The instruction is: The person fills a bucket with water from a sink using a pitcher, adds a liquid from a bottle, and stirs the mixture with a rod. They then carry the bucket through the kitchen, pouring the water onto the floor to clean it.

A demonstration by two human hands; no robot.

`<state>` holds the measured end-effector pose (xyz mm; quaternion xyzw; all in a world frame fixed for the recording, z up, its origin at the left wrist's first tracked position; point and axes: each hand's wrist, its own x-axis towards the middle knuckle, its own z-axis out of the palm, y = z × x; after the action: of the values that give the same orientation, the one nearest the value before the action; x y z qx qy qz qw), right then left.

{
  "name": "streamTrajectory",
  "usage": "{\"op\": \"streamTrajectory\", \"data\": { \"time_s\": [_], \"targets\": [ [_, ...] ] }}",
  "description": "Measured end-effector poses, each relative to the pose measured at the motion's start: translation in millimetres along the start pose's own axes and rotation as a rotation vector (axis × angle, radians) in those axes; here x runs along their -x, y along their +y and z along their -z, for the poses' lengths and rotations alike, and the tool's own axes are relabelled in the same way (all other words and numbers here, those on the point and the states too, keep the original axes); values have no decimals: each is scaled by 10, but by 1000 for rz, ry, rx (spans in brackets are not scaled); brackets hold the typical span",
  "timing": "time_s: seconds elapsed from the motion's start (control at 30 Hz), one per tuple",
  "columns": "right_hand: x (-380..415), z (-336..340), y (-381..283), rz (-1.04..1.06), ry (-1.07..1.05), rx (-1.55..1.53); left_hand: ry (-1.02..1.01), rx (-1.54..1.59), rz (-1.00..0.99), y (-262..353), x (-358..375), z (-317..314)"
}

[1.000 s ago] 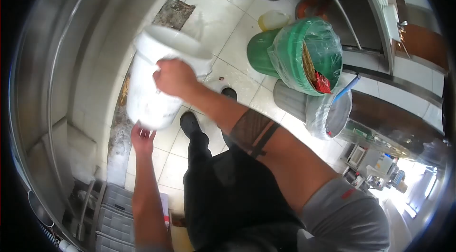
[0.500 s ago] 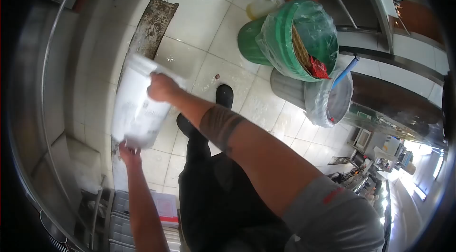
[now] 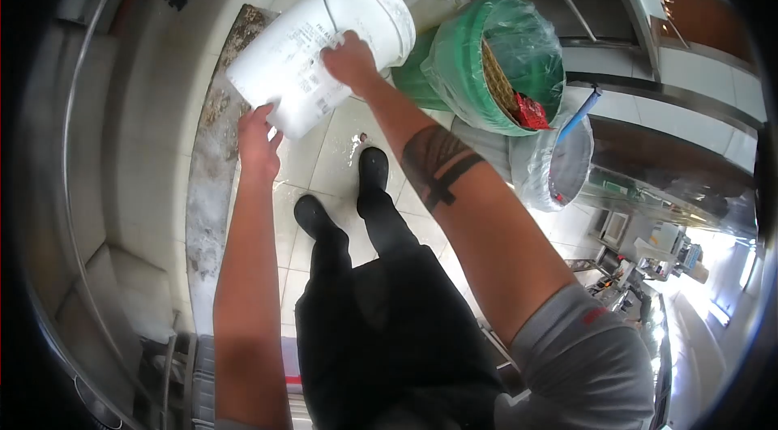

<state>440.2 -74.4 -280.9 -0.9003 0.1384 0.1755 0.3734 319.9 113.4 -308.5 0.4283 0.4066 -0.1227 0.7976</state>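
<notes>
A white plastic bucket [image 3: 284, 57] with printed text on its side is tilted over, its rim towards the upper right and its base towards the lower left. My right hand [image 3: 350, 63] is closed at the bucket's side, where the wire handle [image 3: 327, 2] runs down to the fingers. At the base edge my left hand [image 3: 258, 142] holds the bucket, with the fingertips partly behind it. The bucket's inside is hidden from me.
A green bin [image 3: 454, 65] with a clear liner holds cardboard and a red wrapper. Beside it stands a grey lined bin [image 3: 527, 158] with a blue stick. A stained strip [image 3: 212, 187] crosses the wet tiled floor [image 3: 332, 142]. A metal rail [image 3: 69, 146] runs along the left.
The bucket has swung up and to the right, away from the floor strip, and its rim has turned towards the upper right. Both my hands have moved up with it.
</notes>
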Motion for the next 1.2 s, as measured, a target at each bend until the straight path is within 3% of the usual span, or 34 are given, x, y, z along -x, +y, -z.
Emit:
{"op": "streamTrajectory", "data": {
  "time_s": [0.13, 0.27, 0.33, 0.43, 0.53, 0.63, 0.7, 0.8, 0.93, 0.97, 1.0, 1.07, 1.13, 1.2],
  "targets": [
    [457, -214, 13, 49, -9, -39, 41, 37, 29, -98, 57, 395],
    [1100, -730, 380, 245, -15, 11, 187, 116, 22, -560, 366, 1066],
    [1556, -800, 400, 163, -127, -65, 265, 175, 65, -904, 565, 1532],
    [2112, -878, 499, 202, -259, -60, 329, 211, 87, -1433, 1089, 2195],
    [2520, -639, 304, 225, -462, -55, 615, 376, 194, -1676, 1801, 2389],
    [2850, -584, 317, 303, -694, -69, 693, 490, 190, -2304, 2474, 2868],
    [3050, -483, 258, 442, -798, -27, 839, 530, 251, -2488, 2949, 2805],
    [3321, -279, 70, 484, -1000, 48, 915, 641, 232, -2955, 3510, 2722],
    [3789, -156, -87, 608, -1001, 0, 1148, 543, 119, -3366, 4033, 2509],
    [3903, -84, -167, 573, -1049, 15, 1260, 378, -35, -2923, 4185, 2057],
    [3983, -46, -178, 593, -1084, 26, 1291, 407, -38, -2769, 4353, 1832],
    [4170, -18, -171, 638, -1175, 215, 809, 292, -344, -2606, 4661, 1489],
    [4374, -58, 33, 755, -1277, 300, 689, 420, -407, -2015, 4762, 895],
    [4627, -54, 149, 831, -1403, 377, 597, 749, -431, -1677, 4768, 636]
  ]
}}
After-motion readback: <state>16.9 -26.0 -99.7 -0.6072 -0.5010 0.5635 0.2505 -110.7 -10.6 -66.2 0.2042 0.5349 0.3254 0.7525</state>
